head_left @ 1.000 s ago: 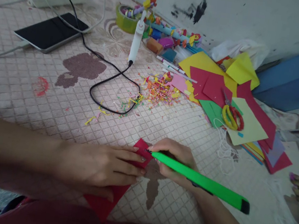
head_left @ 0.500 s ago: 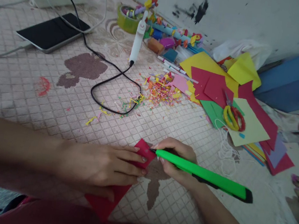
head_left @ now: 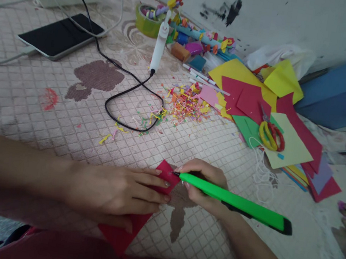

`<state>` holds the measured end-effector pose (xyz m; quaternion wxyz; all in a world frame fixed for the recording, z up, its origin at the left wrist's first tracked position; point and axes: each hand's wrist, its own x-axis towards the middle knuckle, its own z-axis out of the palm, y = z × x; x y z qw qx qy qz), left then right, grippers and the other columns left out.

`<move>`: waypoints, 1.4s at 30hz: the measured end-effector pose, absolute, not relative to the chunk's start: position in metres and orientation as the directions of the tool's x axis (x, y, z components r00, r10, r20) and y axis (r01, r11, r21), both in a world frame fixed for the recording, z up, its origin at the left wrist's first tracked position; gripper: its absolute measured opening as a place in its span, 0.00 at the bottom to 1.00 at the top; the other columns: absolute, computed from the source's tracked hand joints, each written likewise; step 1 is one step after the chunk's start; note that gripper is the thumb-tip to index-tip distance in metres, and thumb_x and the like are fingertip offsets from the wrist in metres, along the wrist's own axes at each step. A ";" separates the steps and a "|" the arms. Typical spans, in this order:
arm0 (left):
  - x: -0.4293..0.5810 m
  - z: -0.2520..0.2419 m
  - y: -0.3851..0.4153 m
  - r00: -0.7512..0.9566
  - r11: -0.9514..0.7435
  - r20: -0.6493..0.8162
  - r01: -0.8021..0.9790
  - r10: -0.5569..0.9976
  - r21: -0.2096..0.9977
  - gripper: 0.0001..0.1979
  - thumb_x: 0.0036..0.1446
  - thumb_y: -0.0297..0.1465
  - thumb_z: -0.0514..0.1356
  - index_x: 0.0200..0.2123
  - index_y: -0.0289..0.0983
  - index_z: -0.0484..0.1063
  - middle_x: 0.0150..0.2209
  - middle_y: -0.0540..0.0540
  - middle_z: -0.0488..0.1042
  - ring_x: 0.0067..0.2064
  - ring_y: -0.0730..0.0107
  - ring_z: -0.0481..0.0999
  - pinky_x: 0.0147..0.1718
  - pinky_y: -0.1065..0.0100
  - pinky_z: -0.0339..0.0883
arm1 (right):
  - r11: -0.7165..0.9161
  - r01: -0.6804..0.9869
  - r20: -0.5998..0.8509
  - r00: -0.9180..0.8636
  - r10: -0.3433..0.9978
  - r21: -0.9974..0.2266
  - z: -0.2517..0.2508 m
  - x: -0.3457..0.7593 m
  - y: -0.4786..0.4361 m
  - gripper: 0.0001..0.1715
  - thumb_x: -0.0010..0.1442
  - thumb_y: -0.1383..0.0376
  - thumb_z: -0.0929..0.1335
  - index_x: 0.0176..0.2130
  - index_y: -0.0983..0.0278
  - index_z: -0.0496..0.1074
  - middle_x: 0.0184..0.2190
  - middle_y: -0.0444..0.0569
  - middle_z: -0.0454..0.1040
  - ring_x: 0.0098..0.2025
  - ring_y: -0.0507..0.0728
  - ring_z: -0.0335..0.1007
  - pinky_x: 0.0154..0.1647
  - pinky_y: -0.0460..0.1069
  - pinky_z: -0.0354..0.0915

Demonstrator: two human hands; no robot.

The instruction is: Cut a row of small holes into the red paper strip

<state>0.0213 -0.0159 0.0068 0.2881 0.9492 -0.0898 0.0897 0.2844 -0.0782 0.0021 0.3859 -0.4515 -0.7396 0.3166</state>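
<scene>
1. Barely anything shifts: over the last second our green cutter swings a touch flatter, its tail end lifting, and its tip creeps slightly right on the red paper.
2. We judge the stroke hardly advanced, since the tip sits at the paper's far corner.
3. Our left hand lies flat with fingers close together, pressing the paper onto the quilted mat just in front of us.
4. Our right hand is closed around the cutter near its front.
5. The cutter's long axis runs from lower right to upper left, with the tip pointing left, just beside our left fingertips.
</scene>
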 end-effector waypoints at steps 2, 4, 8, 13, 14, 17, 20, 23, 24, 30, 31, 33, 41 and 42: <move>0.021 0.007 -0.016 0.969 -0.812 0.218 -0.220 -0.118 0.540 0.20 0.68 0.29 0.59 0.60 0.26 0.72 0.66 0.38 0.69 0.73 0.56 0.60 0.75 0.60 0.46 | 0.396 0.421 0.287 -0.299 0.910 -0.816 0.003 0.284 -0.078 0.21 0.53 0.79 0.67 0.41 0.58 0.76 0.33 0.42 0.82 0.33 0.51 0.79 0.34 0.44 0.72; 0.021 0.007 -0.016 0.966 -0.803 0.236 -0.221 -0.103 0.554 0.20 0.68 0.28 0.60 0.61 0.28 0.72 0.66 0.38 0.70 0.73 0.57 0.60 0.74 0.60 0.47 | 0.401 0.426 0.281 -0.316 0.906 -0.811 0.006 0.284 -0.077 0.20 0.53 0.78 0.67 0.42 0.58 0.76 0.33 0.42 0.82 0.33 0.51 0.79 0.34 0.44 0.72; 0.022 0.009 -0.016 0.958 -0.791 0.277 -0.225 -0.074 0.569 0.21 0.66 0.27 0.61 0.61 0.27 0.72 0.64 0.36 0.72 0.72 0.57 0.62 0.74 0.59 0.50 | 0.440 0.443 0.280 -0.381 0.881 -0.781 0.012 0.285 -0.075 0.18 0.55 0.76 0.67 0.42 0.59 0.76 0.34 0.45 0.82 0.33 0.52 0.79 0.34 0.46 0.73; 0.022 0.009 -0.015 0.952 -0.809 0.288 -0.253 -0.109 0.530 0.21 0.69 0.31 0.61 0.59 0.22 0.73 0.64 0.33 0.71 0.70 0.53 0.65 0.74 0.58 0.48 | 0.418 0.379 0.304 -0.324 0.896 -0.826 0.004 0.289 -0.076 0.18 0.57 0.76 0.68 0.43 0.57 0.76 0.35 0.44 0.82 0.37 0.53 0.80 0.36 0.47 0.74; 0.022 0.009 -0.015 0.952 -0.811 0.284 -0.256 -0.116 0.525 0.21 0.69 0.32 0.60 0.59 0.22 0.73 0.65 0.33 0.70 0.70 0.53 0.64 0.74 0.58 0.48 | 0.404 0.374 0.298 -0.309 0.903 -0.835 0.002 0.290 -0.076 0.19 0.56 0.76 0.68 0.43 0.56 0.76 0.36 0.43 0.82 0.37 0.53 0.80 0.36 0.46 0.74; 0.021 0.008 -0.016 0.957 -0.820 0.267 -0.241 -0.113 0.519 0.20 0.70 0.32 0.59 0.59 0.23 0.73 0.65 0.35 0.70 0.71 0.54 0.63 0.74 0.59 0.46 | 0.396 0.368 0.281 -0.328 0.902 -0.841 -0.002 0.291 -0.077 0.21 0.55 0.77 0.68 0.44 0.56 0.76 0.36 0.42 0.82 0.37 0.53 0.80 0.37 0.46 0.73; 0.021 0.008 -0.017 0.963 -0.821 0.249 -0.221 -0.100 0.527 0.20 0.69 0.28 0.59 0.60 0.26 0.72 0.65 0.37 0.70 0.72 0.56 0.62 0.74 0.60 0.47 | 0.384 0.363 0.262 -0.342 0.902 -0.849 -0.002 0.292 -0.077 0.20 0.55 0.76 0.68 0.44 0.57 0.76 0.36 0.42 0.82 0.37 0.53 0.79 0.36 0.47 0.72; 0.021 0.008 -0.017 0.965 -0.817 0.243 -0.220 -0.102 0.533 0.20 0.68 0.28 0.60 0.60 0.25 0.72 0.65 0.37 0.71 0.71 0.56 0.63 0.74 0.60 0.48 | 0.369 0.369 0.242 -0.346 0.906 -0.853 -0.001 0.292 -0.077 0.21 0.55 0.77 0.68 0.44 0.57 0.76 0.36 0.43 0.82 0.37 0.53 0.79 0.35 0.47 0.72; 0.022 0.008 -0.016 0.964 -0.815 0.247 -0.223 -0.102 0.535 0.20 0.68 0.28 0.60 0.60 0.25 0.72 0.65 0.36 0.71 0.71 0.55 0.63 0.74 0.60 0.47 | 0.366 0.375 0.238 -0.347 0.907 -0.852 0.000 0.292 -0.077 0.21 0.55 0.77 0.68 0.44 0.57 0.76 0.36 0.43 0.82 0.37 0.53 0.79 0.35 0.47 0.72; 0.022 0.009 -0.015 0.973 -0.795 0.210 -0.203 -0.097 0.572 0.21 0.69 0.29 0.59 0.62 0.28 0.71 0.66 0.38 0.69 0.72 0.56 0.61 0.74 0.59 0.49 | 0.393 0.420 0.256 -0.346 0.903 -0.818 0.007 0.286 -0.075 0.18 0.56 0.76 0.68 0.42 0.58 0.77 0.35 0.44 0.82 0.36 0.53 0.80 0.35 0.47 0.73; 0.022 0.010 -0.015 0.977 -0.794 0.189 -0.192 -0.099 0.577 0.21 0.69 0.29 0.59 0.62 0.28 0.71 0.67 0.38 0.69 0.72 0.57 0.61 0.74 0.59 0.49 | 0.398 0.428 0.258 -0.349 0.901 -0.811 0.009 0.285 -0.075 0.17 0.55 0.76 0.67 0.42 0.58 0.77 0.34 0.44 0.82 0.35 0.53 0.80 0.35 0.47 0.73; 0.022 0.011 -0.015 0.981 -0.793 0.169 -0.180 -0.099 0.581 0.21 0.70 0.29 0.58 0.62 0.28 0.71 0.67 0.39 0.68 0.73 0.57 0.60 0.74 0.59 0.47 | 0.394 0.430 0.258 -0.340 0.904 -0.813 0.010 0.284 -0.074 0.16 0.55 0.76 0.67 0.40 0.59 0.77 0.33 0.44 0.82 0.34 0.53 0.80 0.33 0.46 0.73; 0.023 0.010 -0.017 0.961 -0.811 0.259 -0.226 -0.095 0.539 0.21 0.72 0.35 0.58 0.59 0.24 0.73 0.65 0.34 0.71 0.70 0.54 0.65 0.73 0.58 0.51 | 0.365 0.428 0.285 -0.240 0.928 -0.827 0.009 0.283 -0.075 0.13 0.55 0.73 0.69 0.38 0.59 0.77 0.31 0.44 0.83 0.31 0.52 0.80 0.30 0.44 0.73; 0.023 0.009 -0.017 0.963 -0.819 0.253 -0.219 -0.093 0.531 0.21 0.72 0.35 0.58 0.59 0.25 0.73 0.65 0.34 0.70 0.70 0.54 0.65 0.73 0.58 0.51 | 0.370 0.440 0.296 -0.230 0.927 -0.818 0.010 0.282 -0.076 0.12 0.55 0.73 0.69 0.37 0.59 0.77 0.31 0.43 0.83 0.30 0.52 0.80 0.30 0.44 0.73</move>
